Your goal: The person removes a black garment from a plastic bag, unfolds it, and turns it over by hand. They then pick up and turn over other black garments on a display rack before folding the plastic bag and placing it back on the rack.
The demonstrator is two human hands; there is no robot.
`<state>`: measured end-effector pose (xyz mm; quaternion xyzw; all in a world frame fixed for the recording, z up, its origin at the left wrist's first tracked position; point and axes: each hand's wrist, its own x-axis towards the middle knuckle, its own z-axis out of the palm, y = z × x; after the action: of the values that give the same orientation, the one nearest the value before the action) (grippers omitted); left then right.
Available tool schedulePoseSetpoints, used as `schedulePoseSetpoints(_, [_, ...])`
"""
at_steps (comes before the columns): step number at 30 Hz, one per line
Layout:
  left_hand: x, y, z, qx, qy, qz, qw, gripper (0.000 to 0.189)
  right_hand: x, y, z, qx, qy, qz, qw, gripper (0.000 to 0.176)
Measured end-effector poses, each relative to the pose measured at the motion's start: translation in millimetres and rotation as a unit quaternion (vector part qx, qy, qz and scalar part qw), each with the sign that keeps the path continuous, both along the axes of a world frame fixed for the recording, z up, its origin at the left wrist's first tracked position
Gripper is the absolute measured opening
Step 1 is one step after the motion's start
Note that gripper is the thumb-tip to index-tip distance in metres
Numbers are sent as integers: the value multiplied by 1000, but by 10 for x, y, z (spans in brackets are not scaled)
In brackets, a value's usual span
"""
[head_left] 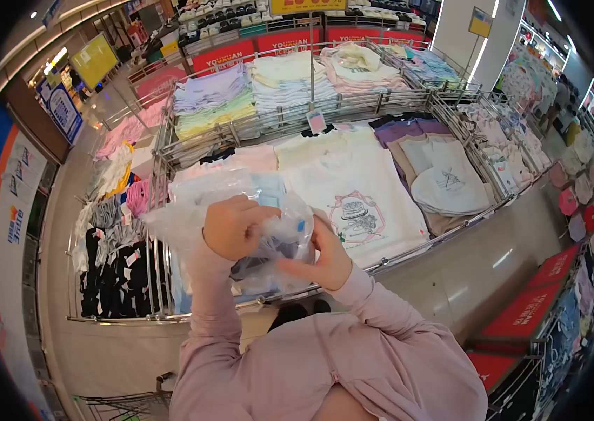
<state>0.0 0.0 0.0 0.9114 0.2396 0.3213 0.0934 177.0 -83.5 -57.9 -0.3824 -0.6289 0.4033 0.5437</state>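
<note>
plastic bag (285, 230): while it is crumpled, it is held over the near side of the display rack (384, 262)
long axis: roughly left to right; mouth direction i cannot tell
left hand (232, 228): fingers curled, gripping the plastic
right hand (329, 258): thumb and fingers apart, holding the bag's right side
white shirt (363, 172): flat, near the right hand

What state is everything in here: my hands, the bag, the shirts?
Left hand: curled, gripping the bag
Right hand: thumb and fingers holding the bag's side
Clear plastic bag: crumpled; whether open, cannot tell
White printed shirt: lying flat, print up
Pale printed garment: folded, print up
Lilac shirts: folded, stacked
</note>
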Motion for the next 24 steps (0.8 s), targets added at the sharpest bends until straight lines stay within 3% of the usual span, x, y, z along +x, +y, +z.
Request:
schedulePoseSetpoints(2, [-35, 6, -40, 30, -3, 8, 1000, 42, -23, 52, -93, -16, 40, -7, 999, 55])
schedulePoseSetpoints(5, [12, -34, 72, 6, -15, -3, 1000, 27, -79, 79, -164, 12, 88, -71, 994, 45])
schedulePoseSetpoints(8, [13, 1, -25, -80, -170, -70, 980, 30, -102, 50, -45, -46, 111, -102, 988, 39])
schedulePoseSetpoints(10, [74, 16, -68, -134, -230, -104, 958, 33, -73, -5, 51, -15, 45, -127, 991, 38])
schedulePoseSetpoints(14, [236, -169, -133, -306, -253, -67, 915, 27, 27, -101, 294, 48, -88, -140, 985, 36])
schedulePoseSetpoints(17, [359, -210, -147, -150, -330, -53, 930, 22, 100, -89, 381, 120, -149, -154, 969, 35])
schedulePoseSetpoints(20, [433, -221, -132, -122, -416, -40, 900, 19, 49, -50, 508, 211, -123, -179, 953, 35])
schedulePoseSetpoints(24, [458, -187, -187, -128, -442, -99, 882, 13, -14, -87, 528, 174, -112, -201, 957, 22])
